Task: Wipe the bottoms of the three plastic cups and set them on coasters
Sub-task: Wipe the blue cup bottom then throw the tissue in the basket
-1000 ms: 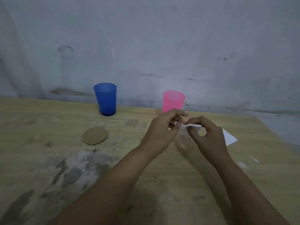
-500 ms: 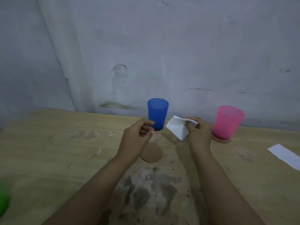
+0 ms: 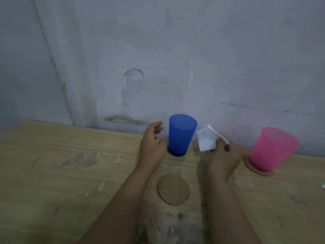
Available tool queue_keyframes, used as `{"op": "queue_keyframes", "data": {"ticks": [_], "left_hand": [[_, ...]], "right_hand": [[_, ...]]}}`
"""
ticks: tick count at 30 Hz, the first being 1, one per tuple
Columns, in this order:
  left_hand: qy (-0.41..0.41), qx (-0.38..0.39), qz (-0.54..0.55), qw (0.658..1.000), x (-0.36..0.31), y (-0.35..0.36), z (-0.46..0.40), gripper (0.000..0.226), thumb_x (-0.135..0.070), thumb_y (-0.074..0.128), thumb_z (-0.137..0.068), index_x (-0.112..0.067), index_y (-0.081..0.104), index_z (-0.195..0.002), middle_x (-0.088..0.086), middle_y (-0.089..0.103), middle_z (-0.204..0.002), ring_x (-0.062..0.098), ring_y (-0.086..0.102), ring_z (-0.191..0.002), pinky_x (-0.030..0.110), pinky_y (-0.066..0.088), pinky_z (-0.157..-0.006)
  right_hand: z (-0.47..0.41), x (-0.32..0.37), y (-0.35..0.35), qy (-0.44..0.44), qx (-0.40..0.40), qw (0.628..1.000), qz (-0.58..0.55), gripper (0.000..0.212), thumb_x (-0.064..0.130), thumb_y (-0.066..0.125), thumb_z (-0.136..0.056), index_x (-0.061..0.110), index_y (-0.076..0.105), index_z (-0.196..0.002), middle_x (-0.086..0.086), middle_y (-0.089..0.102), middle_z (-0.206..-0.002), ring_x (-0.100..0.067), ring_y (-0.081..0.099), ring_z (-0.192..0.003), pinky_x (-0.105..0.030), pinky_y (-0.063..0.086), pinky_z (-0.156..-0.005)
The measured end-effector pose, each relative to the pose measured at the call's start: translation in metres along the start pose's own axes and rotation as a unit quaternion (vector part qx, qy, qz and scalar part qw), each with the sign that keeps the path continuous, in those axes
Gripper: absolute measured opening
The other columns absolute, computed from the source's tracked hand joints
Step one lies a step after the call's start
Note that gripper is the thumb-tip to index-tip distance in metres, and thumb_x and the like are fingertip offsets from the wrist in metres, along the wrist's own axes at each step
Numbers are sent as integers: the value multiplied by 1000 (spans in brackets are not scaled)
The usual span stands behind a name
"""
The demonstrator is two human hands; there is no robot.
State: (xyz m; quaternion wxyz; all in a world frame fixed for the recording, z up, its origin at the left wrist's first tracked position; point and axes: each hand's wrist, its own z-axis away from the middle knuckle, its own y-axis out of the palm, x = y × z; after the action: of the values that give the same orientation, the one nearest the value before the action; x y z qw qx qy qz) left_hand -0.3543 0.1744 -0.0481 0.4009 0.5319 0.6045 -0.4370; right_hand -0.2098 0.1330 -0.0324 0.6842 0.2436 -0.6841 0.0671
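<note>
The left hand, fingers loosely spread and holding nothing, sits at nine o'clock of the blue cup. The right hand pinches a white tissue at three o'clock. A bare coaster lies at six; the pink cup stands on another coaster.

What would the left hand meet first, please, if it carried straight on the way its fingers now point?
Most likely the blue cup. The left hand is open just to the cup's left, fingers curving toward its side. Depth is hard to judge from one view, so they might pass just behind it.
</note>
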Motion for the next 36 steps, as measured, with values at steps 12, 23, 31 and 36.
{"op": "queue_keyframes", "data": {"ticks": [12,23,31,36], "left_hand": [[45,117,-63,990,12,3,3,87,-40,71,-75,-34,21,-146,-13,45,-137,1,41,-125,8,32,-86],[72,93,-84,989,10,8,0,66,-38,75,-74,-29,44,-132,-17,57,-116,-8,53,-103,2,42,-70],[74,40,-33,996,1,5,1,60,-45,74,-72,-28,50,-124,-20,60,-109,-8,56,-99,11,49,-75],[76,11,35,996,-7,4,3,66,-52,73,-66,-27,53,-124,-17,63,-112,-5,58,-102,25,53,-84]], "right_hand": [[0,-4,2,-28,64,997,30,26,3,52,-86,11,71,-103,6,65,-83,3,58,-71,-13,46,-67],[0,-12,6,-28,118,992,39,18,12,54,-85,14,71,-80,-7,68,-73,-13,60,-69,-38,53,-71],[4,-10,8,6,122,992,18,32,19,56,-88,27,65,-58,14,66,-59,-7,63,-65,-34,55,-65],[7,-5,7,36,214,976,-3,29,2,49,-85,20,70,-77,7,72,-67,-12,68,-72,-26,58,-64]]}}
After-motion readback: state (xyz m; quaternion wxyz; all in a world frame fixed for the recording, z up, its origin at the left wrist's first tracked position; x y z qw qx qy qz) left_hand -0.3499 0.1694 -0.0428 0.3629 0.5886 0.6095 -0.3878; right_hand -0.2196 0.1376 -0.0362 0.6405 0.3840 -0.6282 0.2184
